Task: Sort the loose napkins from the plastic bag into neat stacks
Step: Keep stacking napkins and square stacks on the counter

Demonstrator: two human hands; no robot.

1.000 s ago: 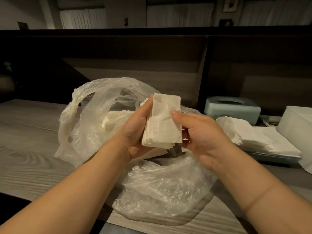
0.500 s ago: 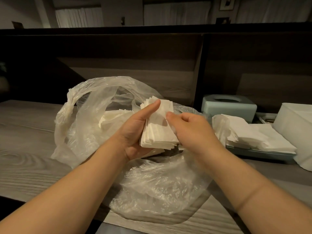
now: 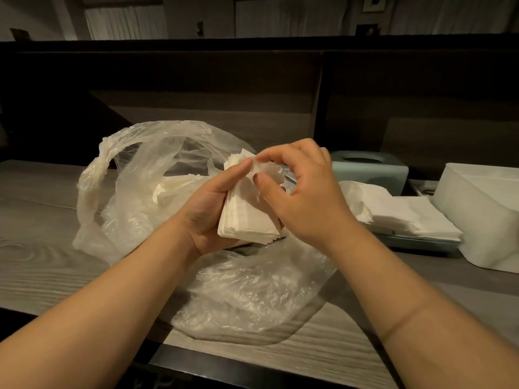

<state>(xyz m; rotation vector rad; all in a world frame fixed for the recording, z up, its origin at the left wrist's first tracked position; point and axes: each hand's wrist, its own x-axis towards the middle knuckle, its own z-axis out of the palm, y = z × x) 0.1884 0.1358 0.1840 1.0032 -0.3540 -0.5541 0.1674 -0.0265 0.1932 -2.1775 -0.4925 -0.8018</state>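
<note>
Napkins [image 3: 247, 217], a thick bundle of them, sit in the grip of the left hand [image 3: 209, 211], whose fingers curl round the bundle's left edge and back, thumb lying along the front. The right hand [image 3: 306, 197] closes its own grip on the top of the same bundle, thumb and forefinger pinching the upper corners, which fan out unevenly. The bundle is held in the air above the plastic bag [image 3: 174, 197], not touching the table [image 3: 42, 228].

The step in hand looks like squaring up a handful lifted from the bag: the lower edges are nearly flush, the top ones are not. The next move probably calls for tapping or pressing those loose corners level while the left grip stays firm, then carrying the bundle to the right of the grip, where a stack of napkins [image 3: 404, 217] already lies on a flat tray [image 3: 427, 242].

Behind and to the left of the grip, more napkins [image 3: 174, 189] show through the bag. Beyond the right hand stands a pale blue tissue box [image 3: 370, 169], and further right a white container [image 3: 483, 214]. The crumpled bag spreads under both wrists, and thin sheets could slip out or catch on it during the carry.
</note>
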